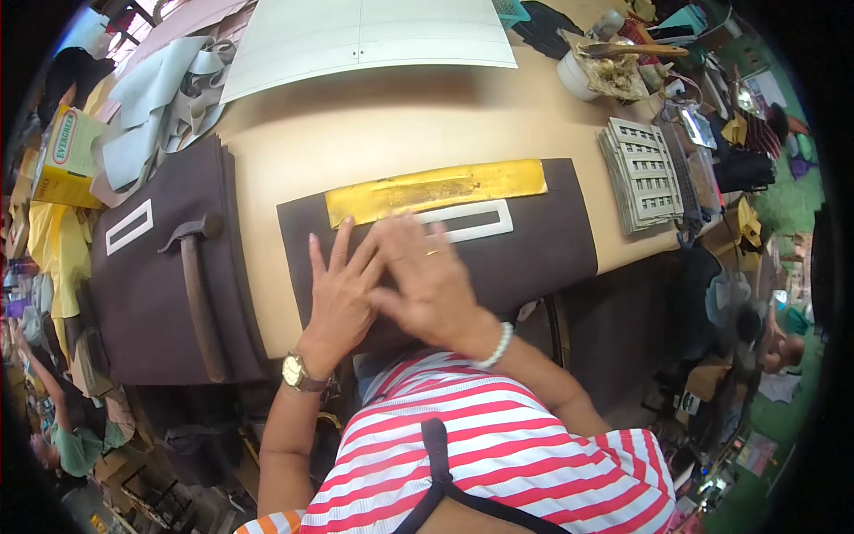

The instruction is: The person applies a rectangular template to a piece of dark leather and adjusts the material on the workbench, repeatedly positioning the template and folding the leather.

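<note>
In front of me a dark brown sheet (543, 258) lies flat on the tan table. Along its far edge rests a yellow strip (436, 189) with brown stains. A white rectangular frame (485, 233) with a long slot sits just on the near side of the strip. My left hand (342, 289) lies on the sheet with fingers spread, one fingertip at the strip's left end. Slightly blurred, my right hand (431, 294) is over the left end of the frame, fingers stretched out and thumb apart; it covers that end. The two hands overlap a little.
To the left, a hammer (194, 294) and another white frame (118, 248) lie on a stack of dark sheets (142, 307). A large white board (365, 44) spans the back. At right stand slotted pale pieces (640, 169) and a white pot (574, 76) with a brush across it.
</note>
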`<state>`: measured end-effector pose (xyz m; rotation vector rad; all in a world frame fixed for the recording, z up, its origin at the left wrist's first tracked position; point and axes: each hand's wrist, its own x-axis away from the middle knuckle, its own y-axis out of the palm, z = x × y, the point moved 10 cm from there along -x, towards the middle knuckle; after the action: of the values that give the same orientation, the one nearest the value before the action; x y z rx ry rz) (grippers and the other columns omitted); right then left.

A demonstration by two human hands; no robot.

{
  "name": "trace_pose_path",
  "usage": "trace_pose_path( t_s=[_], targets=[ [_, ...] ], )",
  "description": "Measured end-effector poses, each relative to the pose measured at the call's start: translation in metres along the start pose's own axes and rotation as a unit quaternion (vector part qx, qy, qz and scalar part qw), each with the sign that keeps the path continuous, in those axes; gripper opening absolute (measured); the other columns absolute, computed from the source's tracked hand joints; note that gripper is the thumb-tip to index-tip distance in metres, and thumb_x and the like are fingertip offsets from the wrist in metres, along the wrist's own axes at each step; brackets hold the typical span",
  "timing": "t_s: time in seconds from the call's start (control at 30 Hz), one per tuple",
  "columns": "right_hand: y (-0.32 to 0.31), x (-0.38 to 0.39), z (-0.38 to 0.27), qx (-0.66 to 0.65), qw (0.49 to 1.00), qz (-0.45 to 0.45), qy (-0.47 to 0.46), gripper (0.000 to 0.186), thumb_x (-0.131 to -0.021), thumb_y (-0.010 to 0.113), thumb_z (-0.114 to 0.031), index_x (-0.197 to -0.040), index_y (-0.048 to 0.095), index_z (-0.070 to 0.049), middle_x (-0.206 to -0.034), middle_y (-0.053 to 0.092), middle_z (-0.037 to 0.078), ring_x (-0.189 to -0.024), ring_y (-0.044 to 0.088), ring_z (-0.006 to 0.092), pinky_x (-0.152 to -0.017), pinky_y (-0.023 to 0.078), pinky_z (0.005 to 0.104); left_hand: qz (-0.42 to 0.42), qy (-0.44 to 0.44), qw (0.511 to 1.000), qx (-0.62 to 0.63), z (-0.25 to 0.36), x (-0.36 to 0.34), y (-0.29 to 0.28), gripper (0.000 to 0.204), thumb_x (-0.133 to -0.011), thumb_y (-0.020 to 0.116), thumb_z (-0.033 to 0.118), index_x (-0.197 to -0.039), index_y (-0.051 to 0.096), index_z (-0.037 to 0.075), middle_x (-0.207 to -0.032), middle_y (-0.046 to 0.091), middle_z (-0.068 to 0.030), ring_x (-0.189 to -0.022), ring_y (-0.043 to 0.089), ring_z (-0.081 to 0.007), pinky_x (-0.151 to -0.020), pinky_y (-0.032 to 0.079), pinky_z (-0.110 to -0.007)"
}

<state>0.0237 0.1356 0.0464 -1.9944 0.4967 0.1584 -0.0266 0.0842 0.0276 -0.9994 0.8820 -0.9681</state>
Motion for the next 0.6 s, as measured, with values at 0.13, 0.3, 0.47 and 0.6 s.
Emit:
trace_pose_path(
  t_s=[0.13,0.3,0.47,0.6],
  targets=[
    [0.019,0.005,0.005,-0.004,0.997,-0.064,0.031,0.094,-0.081,0.048,-0.066,-0.141,0.028,0.003,-0.145,0.033,0.022,-0.136,0.030,0.0346,-0.108,0.019,0.0592,-0.005,-0.012,1.000,-0.006,-0.002,0.001,-0.003,0.047,-0.083,0.053,0.011,-0.130,0.052,0.012,-0.137,0.047,-0.0041,-0.135,0.030,-0.0324,-0.105,0.005,-0.067],
    [0.000,0.018,0.032,0.059,0.994,-0.070,0.068,0.096,-0.078,0.053,-0.066,-0.141,0.029,0.003,-0.140,0.042,0.016,-0.131,0.040,0.0296,-0.105,0.020,0.0625,-0.011,-0.027,0.999,-0.030,0.001,-0.002,-0.008,0.045,-0.084,0.053,0.006,-0.128,0.054,0.013,-0.135,0.049,-0.0030,-0.130,0.035,-0.0304,-0.107,0.004,-0.065],
    [-0.032,0.030,0.067,0.096,0.988,-0.028,0.120,0.087,-0.082,0.053,-0.060,-0.138,0.032,0.003,-0.136,0.048,0.015,-0.128,0.043,0.0279,-0.106,0.019,0.0623,-0.012,-0.028,0.999,-0.043,0.002,-0.002,-0.009,0.046,-0.083,0.054,0.003,-0.127,0.055,0.015,-0.135,0.049,-0.0021,-0.128,0.038,-0.0295,-0.108,0.004,-0.064],
    [-0.054,0.041,0.097,0.152,0.976,-0.004,0.153,0.076,-0.088,0.052,-0.051,-0.137,0.033,0.004,-0.136,0.048,0.014,-0.127,0.043,0.0277,-0.105,0.017,0.0639,-0.005,-0.016,0.999,-0.051,0.004,-0.002,-0.011,0.046,-0.083,0.053,0.003,-0.127,0.055,0.015,-0.135,0.049,-0.0023,-0.129,0.037,-0.0298,-0.108,0.006,-0.065]
  ],
)
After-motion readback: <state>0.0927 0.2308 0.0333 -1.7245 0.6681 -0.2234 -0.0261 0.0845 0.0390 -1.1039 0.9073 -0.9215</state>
